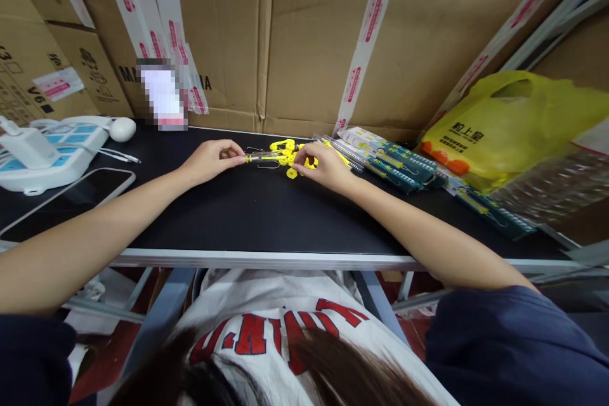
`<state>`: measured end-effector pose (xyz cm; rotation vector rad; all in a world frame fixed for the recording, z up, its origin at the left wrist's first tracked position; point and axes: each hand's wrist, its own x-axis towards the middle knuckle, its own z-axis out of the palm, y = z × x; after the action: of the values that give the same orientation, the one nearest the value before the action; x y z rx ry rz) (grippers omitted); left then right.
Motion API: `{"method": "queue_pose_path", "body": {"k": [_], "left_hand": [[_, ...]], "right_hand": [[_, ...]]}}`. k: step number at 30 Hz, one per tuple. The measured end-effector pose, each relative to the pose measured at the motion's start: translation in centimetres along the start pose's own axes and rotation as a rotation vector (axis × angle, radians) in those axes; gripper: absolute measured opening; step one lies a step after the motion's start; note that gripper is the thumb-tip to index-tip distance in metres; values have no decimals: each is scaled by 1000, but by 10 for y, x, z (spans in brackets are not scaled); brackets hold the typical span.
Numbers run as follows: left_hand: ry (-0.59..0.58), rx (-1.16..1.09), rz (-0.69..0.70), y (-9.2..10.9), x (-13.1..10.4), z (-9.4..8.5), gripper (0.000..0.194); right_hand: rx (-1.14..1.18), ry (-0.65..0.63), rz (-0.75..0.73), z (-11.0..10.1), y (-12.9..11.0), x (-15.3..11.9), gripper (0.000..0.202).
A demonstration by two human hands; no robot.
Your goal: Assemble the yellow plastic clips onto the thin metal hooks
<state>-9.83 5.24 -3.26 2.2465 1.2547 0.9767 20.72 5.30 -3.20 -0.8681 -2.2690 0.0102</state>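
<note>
Yellow parts [287, 151], twelve o'clock: your left hand [212, 162] pinches their nine-o'clock end; whether your right hand [326, 167] pinches, I cannot tell.

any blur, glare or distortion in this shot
Head view: a pixelated patch masks something against the cardboard; clear plastic at right shows streaky highlights; the forearms look wide-angle stretched; left hand and right hand appear fairly sharp.

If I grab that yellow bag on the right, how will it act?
The yellow bag will probably crumple and flop, since its thin plastic is creased. Its slight sheen suggests it might slip from a loose pinch. The lower part bulges, so contents could shift; I can't judge their weight.
</note>
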Motion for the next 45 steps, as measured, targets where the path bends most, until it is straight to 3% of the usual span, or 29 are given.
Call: {"method": "queue_pose_path", "body": {"k": [12, 20, 25, 28, 33, 37, 42, 45], "left_hand": [[20, 18, -13, 7, -1, 2, 33], [22, 16, -22, 10, -2, 1, 30], [18, 19, -16, 10, -2, 1, 33], [10, 2, -15, 8, -2, 2, 36], [2, -23, 6, 8, -1, 3, 38], [-17, -32, 10, 8, -1, 4, 37], [-45, -83, 8, 10, -3, 5, 37], [-52, -104, 7, 16, -5, 6, 37]], "right_hand": [[-102, -30, 46, 18, -3, 7, 7], [-257, -98, 50, 5, -14, 0, 29], [-319, -165, 41, 9, -18, 1, 10], [-178, -136, 131, 10, -16, 4, 5], [269, -153, 328, 10, -8, 9, 9], [310, -170, 394, 11, -5, 9, 5], [25, -70, 322, 7, -10, 6, 11], [34, -1, 172, 4, -19, 4, 21]]}}
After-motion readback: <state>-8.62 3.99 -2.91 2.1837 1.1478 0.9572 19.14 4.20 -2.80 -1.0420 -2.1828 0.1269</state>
